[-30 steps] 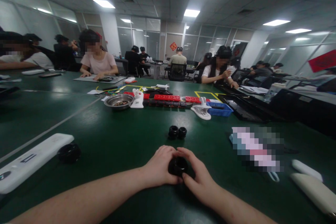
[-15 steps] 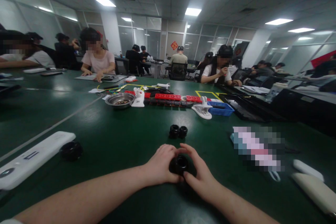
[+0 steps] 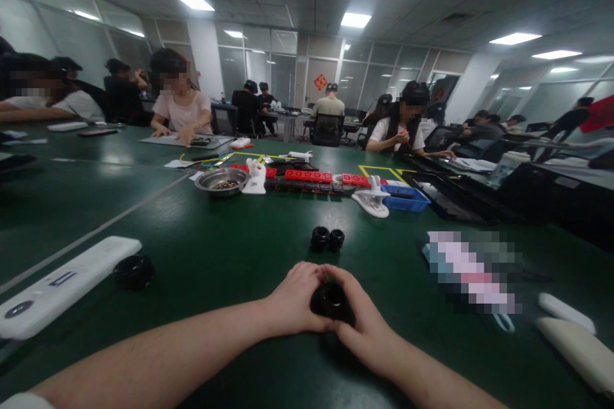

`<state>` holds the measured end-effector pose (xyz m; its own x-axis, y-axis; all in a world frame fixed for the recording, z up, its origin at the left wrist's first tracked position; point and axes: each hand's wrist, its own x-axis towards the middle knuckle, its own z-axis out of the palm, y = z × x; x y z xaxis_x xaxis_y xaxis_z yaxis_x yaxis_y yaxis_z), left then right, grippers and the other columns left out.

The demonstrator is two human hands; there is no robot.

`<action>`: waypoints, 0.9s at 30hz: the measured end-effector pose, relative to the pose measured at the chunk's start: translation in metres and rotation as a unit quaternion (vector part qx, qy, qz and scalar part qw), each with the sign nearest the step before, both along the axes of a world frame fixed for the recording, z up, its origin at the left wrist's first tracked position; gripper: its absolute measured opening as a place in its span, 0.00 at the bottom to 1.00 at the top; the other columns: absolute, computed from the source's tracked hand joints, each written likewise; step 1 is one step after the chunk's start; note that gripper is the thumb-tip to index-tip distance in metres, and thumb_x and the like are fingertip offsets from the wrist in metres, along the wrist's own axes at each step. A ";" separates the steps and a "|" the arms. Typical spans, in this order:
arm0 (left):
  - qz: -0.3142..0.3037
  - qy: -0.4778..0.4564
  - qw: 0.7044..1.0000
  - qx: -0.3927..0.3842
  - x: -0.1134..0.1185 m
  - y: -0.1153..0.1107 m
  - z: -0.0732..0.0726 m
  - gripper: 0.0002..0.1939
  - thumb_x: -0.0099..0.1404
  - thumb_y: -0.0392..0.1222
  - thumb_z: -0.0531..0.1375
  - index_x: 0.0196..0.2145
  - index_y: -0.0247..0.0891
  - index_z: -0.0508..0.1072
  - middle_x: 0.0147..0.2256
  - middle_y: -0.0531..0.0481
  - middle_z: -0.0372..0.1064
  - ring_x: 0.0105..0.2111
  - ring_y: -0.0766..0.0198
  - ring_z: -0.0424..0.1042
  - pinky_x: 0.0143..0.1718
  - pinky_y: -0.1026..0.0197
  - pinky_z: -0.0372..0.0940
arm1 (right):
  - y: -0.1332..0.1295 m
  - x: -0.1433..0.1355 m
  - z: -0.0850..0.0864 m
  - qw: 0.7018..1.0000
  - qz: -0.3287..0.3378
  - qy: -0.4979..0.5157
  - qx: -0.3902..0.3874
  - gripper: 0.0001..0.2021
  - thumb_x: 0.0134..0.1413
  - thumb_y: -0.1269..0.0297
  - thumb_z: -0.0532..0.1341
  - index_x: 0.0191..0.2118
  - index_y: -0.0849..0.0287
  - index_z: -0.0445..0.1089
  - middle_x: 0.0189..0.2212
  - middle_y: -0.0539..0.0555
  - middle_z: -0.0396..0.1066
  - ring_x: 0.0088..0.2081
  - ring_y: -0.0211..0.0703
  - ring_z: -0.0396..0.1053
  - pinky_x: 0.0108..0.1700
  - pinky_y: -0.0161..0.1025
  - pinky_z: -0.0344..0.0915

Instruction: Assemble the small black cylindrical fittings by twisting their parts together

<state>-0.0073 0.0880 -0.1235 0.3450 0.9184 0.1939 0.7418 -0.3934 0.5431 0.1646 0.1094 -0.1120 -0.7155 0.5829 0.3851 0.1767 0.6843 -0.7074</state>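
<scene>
Both of my hands curl around a black ring-shaped part (image 3: 330, 300) with a hole in its top, low over the green table. My left hand (image 3: 297, 299) wraps it from the left, thumb along the near side. From the right, my right hand (image 3: 362, 313) closes on it, with its index finger arched over the far side and its thumb at the front. The fingertips of the two hands meet. Just beyond stand two smaller black ridged ring-shaped parts (image 3: 327, 238), side by side. Another black ring-shaped part (image 3: 133, 271) lies to the left.
A long white device (image 3: 71, 284) lies at the left. Further back are a metal bowl (image 3: 221, 183) of small pieces, red blocks (image 3: 307, 176), white clamps (image 3: 373, 198) and a blue tray (image 3: 407, 199). A blurred pinkish item (image 3: 472, 268) lies at right. Co-workers (image 3: 177, 102) sit across the table (image 3: 230, 249).
My right index finger and thumb have drawn in toward my left hand, closing more tightly around the black part. The view has shifted slightly.
</scene>
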 end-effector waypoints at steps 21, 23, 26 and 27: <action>-0.008 0.013 1.000 0.020 0.000 -0.001 -0.001 0.23 0.45 0.46 0.64 0.39 0.38 0.66 0.42 0.47 0.61 0.43 0.55 0.60 0.48 0.53 0.55 | 0.006 -0.003 -0.007 0.992 -0.129 0.002 -0.009 0.21 0.40 0.66 0.61 0.44 0.59 0.57 0.39 0.56 0.64 0.42 0.49 0.63 0.45 0.47 0.62; -0.021 0.010 1.000 0.018 0.000 -0.002 0.000 0.26 0.46 0.47 0.63 0.44 0.39 0.64 0.44 0.47 0.60 0.45 0.54 0.59 0.49 0.52 0.53 | 0.005 -0.004 -0.006 0.991 -0.133 0.007 -0.014 0.17 0.42 0.67 0.60 0.41 0.58 0.59 0.35 0.54 0.64 0.38 0.46 0.64 0.42 0.45 0.63; -0.041 0.012 0.999 0.017 -0.001 -0.002 0.001 0.27 0.48 0.50 0.62 0.45 0.40 0.64 0.46 0.47 0.60 0.46 0.54 0.58 0.50 0.52 0.51 | 0.002 -0.002 -0.001 0.996 -0.091 0.012 -0.014 0.15 0.45 0.71 0.56 0.42 0.58 0.59 0.37 0.55 0.65 0.40 0.45 0.64 0.44 0.44 0.62; -0.042 0.014 0.999 0.017 -0.001 -0.002 0.001 0.26 0.48 0.51 0.62 0.44 0.40 0.65 0.45 0.47 0.60 0.46 0.54 0.58 0.50 0.52 0.52 | 0.001 -0.001 0.000 0.997 -0.070 0.013 -0.009 0.17 0.44 0.73 0.54 0.44 0.58 0.58 0.39 0.55 0.65 0.42 0.45 0.64 0.46 0.45 0.61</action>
